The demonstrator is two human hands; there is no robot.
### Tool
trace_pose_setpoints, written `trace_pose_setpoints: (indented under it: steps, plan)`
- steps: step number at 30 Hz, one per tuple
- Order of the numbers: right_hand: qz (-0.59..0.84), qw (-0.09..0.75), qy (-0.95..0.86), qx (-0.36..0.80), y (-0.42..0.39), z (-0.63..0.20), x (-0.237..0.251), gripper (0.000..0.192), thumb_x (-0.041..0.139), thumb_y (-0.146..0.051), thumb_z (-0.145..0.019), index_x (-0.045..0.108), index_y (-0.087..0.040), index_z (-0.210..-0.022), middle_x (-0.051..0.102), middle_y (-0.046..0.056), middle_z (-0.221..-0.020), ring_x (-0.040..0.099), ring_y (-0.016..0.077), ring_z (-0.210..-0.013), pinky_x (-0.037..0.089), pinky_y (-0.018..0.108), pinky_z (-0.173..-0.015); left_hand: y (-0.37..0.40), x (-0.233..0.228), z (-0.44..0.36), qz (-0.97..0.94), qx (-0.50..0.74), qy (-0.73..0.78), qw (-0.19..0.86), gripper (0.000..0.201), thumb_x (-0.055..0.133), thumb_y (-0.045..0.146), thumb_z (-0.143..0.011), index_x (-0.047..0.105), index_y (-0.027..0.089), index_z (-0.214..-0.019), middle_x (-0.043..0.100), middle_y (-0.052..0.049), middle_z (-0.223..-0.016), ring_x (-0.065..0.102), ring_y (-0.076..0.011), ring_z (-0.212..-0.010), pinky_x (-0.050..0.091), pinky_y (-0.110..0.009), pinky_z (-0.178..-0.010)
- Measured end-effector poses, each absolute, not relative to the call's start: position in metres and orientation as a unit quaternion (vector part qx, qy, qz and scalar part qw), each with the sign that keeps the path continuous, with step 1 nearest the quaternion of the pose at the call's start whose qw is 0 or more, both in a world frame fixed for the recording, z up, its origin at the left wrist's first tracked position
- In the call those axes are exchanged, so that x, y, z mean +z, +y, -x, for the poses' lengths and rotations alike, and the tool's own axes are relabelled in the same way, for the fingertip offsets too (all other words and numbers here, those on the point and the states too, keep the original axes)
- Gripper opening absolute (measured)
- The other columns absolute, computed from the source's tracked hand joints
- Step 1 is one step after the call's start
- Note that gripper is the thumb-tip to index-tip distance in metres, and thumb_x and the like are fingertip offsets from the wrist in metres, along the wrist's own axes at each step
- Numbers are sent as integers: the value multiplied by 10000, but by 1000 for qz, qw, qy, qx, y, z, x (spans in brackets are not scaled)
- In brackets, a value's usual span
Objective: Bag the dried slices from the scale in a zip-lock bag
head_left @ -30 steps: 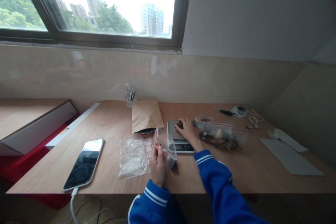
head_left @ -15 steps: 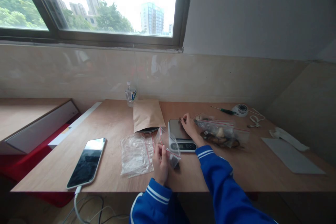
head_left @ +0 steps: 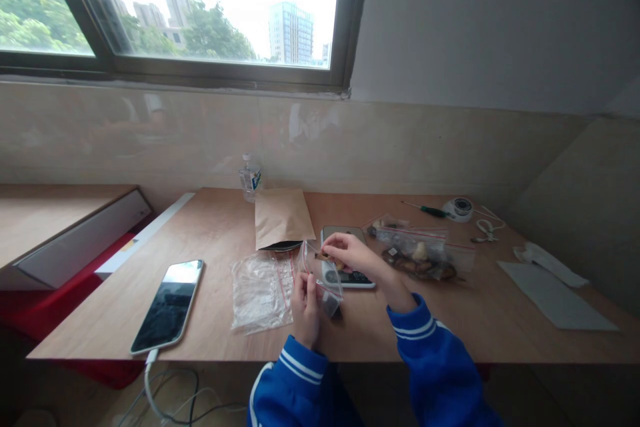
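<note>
Clear plastic zip bag (head_left: 320, 275), at 6 o'clock of the scale (head_left: 345, 260), stands pinched upright in the left hand (head_left: 305, 303). Right hand (head_left: 350, 252) fingertips close on a small brown piece (head_left: 325, 256) at its mouth; a floppy mouth could spill it. One phone (head_left: 167, 305) at 9 o'clock, one empty bag (head_left: 257, 290), one filled bag (head_left: 425, 257).

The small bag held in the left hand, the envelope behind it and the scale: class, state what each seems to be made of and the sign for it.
Small bag: thin clear plastic film, glossy, see-through, with a red zip strip. Envelope: brown kraft paper by its look, matte and flat. Scale: platform looks like brushed metal, grey with a dull sheen; the body is probably light plastic, though too small to be sure.
</note>
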State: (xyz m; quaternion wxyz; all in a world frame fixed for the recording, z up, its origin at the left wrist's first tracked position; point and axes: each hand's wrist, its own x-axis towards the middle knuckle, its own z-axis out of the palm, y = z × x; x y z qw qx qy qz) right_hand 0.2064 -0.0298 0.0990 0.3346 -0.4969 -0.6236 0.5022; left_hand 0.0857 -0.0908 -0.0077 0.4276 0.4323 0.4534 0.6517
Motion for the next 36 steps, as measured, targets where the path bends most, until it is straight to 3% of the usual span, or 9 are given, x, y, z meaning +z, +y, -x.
trace_pose_setpoints:
  steps: [4,10,13,15,19,22,26,30,36]
  plan:
    - [522,326,-684,392,-41,-190,105,180,605,-357,-777,632,-180,-797,623,6,-702,542,99,-569,408,189,-481,-92,-3,-86,-417,665,447,429,354,467,499,-859,433,189,-691,409,57,-561,394,-84,-517,337,-217,-544]
    - [444,401,-653,465,-32,-202,88,329,435,-430,-876,603,-194,-1033,637,73,-1037,620,184,-896,533,282,-658,-93,5,-88,-403,677,448,422,375,473,512,-853,422,187,-672,403,63,-524,383,-73,-480,340,-204,-516]
    - [510,462,-666,289,-14,-223,62,274,418,-332,-871,613,-181,-992,618,96,-1067,571,214,-1020,495,363,-834,-93,4,-88,-404,679,440,427,380,473,508,-854,417,186,-662,401,62,-520,382,-68,-479,337,-196,-509]
    - [562,433,-686,160,-1,-237,40,256,467,-236,-816,619,-165,-1009,591,122,-1106,523,241,-1083,415,421,-948,-93,3,-88,-401,680,435,432,377,477,509,-852,422,185,-668,399,62,-520,377,-66,-477,332,-191,-500]
    - [603,360,-709,69,16,-253,7,237,471,-156,-782,650,-168,-938,613,117,-996,531,248,-997,407,430,-923,-93,2,-88,-391,682,433,442,371,488,514,-843,438,183,-681,399,62,-522,370,-64,-473,327,-186,-488]
    - [593,396,-696,84,13,-254,9,225,440,-134,-782,653,-177,-841,623,88,-913,550,224,-919,427,405,-882,-93,2,-88,-397,682,434,435,374,484,507,-849,428,183,-671,399,60,-522,371,-65,-477,329,-189,-494]
    - [536,493,-649,220,-8,-243,45,254,504,-246,-801,622,-179,-1015,637,80,-1021,580,200,-931,469,342,-807,-93,2,-88,-396,679,433,441,366,478,494,-857,412,185,-671,390,65,-522,365,-64,-470,322,-191,-487]
    - [490,446,-687,297,-38,-238,81,356,566,-340,-799,590,-237,-1139,634,44,-1096,591,173,-892,471,303,-775,-93,1,-88,-393,681,440,433,364,479,492,-857,416,187,-668,402,64,-524,380,-67,-475,333,-196,-502]
    - [537,406,-686,275,-89,-245,60,200,465,-301,-866,637,-215,-923,631,44,-927,589,186,-835,480,318,-763,-93,-3,-87,-380,696,430,432,350,475,453,-872,408,184,-659,395,67,-522,378,-62,-477,334,-194,-513]
